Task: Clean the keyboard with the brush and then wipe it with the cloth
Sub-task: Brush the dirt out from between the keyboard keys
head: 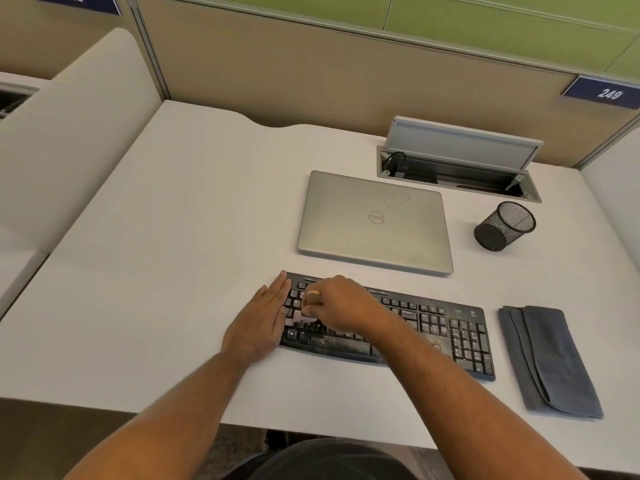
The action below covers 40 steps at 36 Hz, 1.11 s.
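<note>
black keyboard (433,327): right hand (341,303) grips brush (308,315), left hand (259,320) steadies.

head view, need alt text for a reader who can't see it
A right hand works a brush over a dusty keyboard while the left hand steadies its end; a folded cloth lies beside it, a closed laptop behind.

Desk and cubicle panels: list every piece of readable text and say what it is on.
"249": dark blue number sign on the partition, upper right.
"DELL", seen upside down: round logo on the closed laptop lid.
Dark blue sign at top left: digits cut off by the frame, not readable for certain.
Keyboard key legends and corner logo: too small to read.
</note>
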Tool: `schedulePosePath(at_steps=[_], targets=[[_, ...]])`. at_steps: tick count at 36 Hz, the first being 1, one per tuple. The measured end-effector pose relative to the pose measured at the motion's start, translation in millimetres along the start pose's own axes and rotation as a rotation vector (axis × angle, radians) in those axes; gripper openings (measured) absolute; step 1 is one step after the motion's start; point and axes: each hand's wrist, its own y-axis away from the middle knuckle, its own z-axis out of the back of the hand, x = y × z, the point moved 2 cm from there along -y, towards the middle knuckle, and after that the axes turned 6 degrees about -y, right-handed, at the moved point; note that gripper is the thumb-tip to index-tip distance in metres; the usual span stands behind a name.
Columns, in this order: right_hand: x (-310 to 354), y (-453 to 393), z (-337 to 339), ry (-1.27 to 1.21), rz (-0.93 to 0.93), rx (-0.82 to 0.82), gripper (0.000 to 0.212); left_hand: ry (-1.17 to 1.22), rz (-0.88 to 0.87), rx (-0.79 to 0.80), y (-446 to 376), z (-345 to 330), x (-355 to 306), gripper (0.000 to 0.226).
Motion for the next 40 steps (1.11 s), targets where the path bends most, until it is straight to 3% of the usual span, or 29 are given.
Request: schedulePosePath(at_steps=[4,11,19,22,25,29,33,40], targets=[[-1.3,-1.7,3.0,0.149,-0.015,0.024,0.014,-0.002,0.008,0.002,0.4,1.2,-1.6,0.064],[7.1,1.0,-1.3,-0.072,0.029,-0.023,0.014,-0.011,-0.003,0.0,0.4,-0.5,0.5,0.064],[-4.0,7.3,2.0,0.128,0.001,0.036,0.016,-0.03,-0.013,-0.011,0.7,0.3,-0.9,0.062],[-7.0,8.1,4.4,0.2,-0.022,0.045,0.025,-0.032,-0.013,-0.012,0.5,-0.4,0.2,0.061],[-8.6,9.0,5.2,-0.083,-0.081,-0.03,0.022,-0.035,-0.015,-0.01,-0.7,-0.9,0.8,0.061],[-5.5,12.6,-3.2,-0.394,-0.198,-0.311,0.031,-0.045,-0.012,-0.004,-0.6,-2.3,1.2,0.061],[-1.2,23.2,-28.2,-0.36,-0.263,-0.327,0.046,-0.042,-0.005,0.0,0.0,-1.4,-0.4,0.063],[-10.0,22.0,-20.2,-0.552,-0.325,-0.264,0.035,-0.038,-0.005,-0.002,0.1,-1.2,-0.6,0.064]])
